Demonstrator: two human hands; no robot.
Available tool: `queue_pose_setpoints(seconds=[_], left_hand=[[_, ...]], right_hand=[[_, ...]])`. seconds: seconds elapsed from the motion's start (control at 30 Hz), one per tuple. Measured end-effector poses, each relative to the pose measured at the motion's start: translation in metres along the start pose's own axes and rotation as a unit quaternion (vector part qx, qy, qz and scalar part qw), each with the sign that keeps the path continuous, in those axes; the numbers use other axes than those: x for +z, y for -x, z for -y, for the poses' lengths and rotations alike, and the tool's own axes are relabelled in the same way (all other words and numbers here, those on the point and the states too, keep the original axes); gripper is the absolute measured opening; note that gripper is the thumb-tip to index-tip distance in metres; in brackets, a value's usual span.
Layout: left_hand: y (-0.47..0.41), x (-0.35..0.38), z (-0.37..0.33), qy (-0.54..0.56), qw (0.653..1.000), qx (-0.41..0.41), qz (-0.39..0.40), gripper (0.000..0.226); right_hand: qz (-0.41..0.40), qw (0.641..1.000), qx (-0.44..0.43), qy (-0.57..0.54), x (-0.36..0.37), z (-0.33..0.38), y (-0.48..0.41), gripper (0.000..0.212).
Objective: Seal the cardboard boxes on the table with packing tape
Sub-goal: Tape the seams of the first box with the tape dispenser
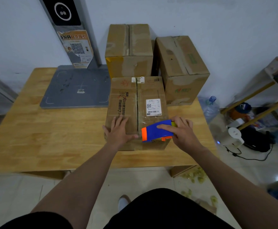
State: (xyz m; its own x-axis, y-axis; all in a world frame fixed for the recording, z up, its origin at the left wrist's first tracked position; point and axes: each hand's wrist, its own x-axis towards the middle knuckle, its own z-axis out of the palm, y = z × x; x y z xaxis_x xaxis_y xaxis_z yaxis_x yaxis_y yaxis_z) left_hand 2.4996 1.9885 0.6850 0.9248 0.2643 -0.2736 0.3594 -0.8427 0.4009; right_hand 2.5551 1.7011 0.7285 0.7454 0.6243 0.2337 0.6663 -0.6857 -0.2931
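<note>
A cardboard box (126, 100) with a white shipping label lies flat at the middle of the wooden table (52, 138), its centre seam running away from me. My left hand (118, 131) presses flat on the near left flap, fingers spread. My right hand (182, 131) grips a blue and orange tape dispenser (156, 131) lying on the near right flap, its orange end by the seam. Two taller boxes stand behind: one at the back centre (129, 52), another at the back right (182, 68).
A grey scale platform (75, 90) with an upright pole occupies the table's back left. To the right, on the floor, are a water bottle (209, 108), a white kettle (234, 136), cables and a shelf. Scraps litter the floor by the table's near right leg.
</note>
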Motion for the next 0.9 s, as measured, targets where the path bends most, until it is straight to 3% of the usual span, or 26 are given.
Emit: queue_pose_setpoints(seconds=[0.33,0.53,0.9], left_hand=[[0.0,-0.01,0.035,-0.006,1.0,0.021,-0.003,0.119],[-0.004,-0.016,0.028,-0.017,0.998,-0.002,0.057,0.122],[-0.002,-0.004,0.02,-0.009,0.999,-0.017,0.047,0.122]], right_hand=[[0.047,0.999,0.004,-0.025,0.004,0.02,-0.004,0.044],[0.073,0.997,0.005,-0.011,0.001,0.031,-0.006,0.048],[0.052,0.998,-0.032,0.01,-0.002,0.02,-0.002,0.069]])
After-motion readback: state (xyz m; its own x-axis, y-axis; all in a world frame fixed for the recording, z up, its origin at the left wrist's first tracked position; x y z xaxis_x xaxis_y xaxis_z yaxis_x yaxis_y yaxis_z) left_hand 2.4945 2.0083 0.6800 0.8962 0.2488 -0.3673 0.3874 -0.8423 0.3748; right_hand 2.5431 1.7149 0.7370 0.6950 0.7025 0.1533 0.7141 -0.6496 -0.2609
